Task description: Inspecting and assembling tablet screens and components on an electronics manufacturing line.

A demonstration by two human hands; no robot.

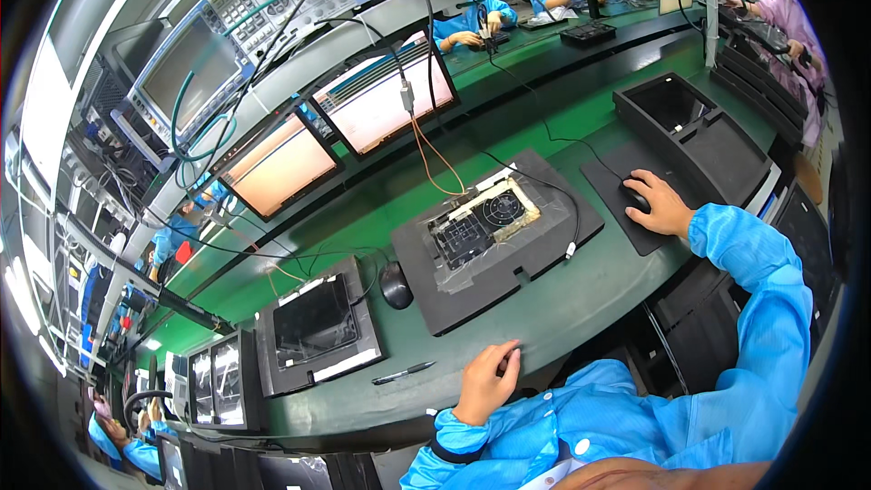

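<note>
My right hand [664, 209] rests over a black computer mouse [638, 197] on a dark mouse pad [626, 229], fingers curved round it. At the bench's near edge lies my left hand [488, 383], loosely curled, with nothing visible in it. Between and beyond the hands, a dark foam block [553, 259] holds a black-and-white device frame [467, 234] with clear tape around it. An orange cable [434, 159] runs down to that frame. Left of the block sits a second black mouse [395, 285]. A pen [403, 373] lies nearer the edge.
Another foam block carries a dark flat panel [315, 322] at left. Two lit monitors [386, 95] stand behind, below a measuring instrument [263, 18]. Black trays [699, 132] occupy the right side. A loose white-ended cable [571, 249] crosses the central block. Other people work across the bench.
</note>
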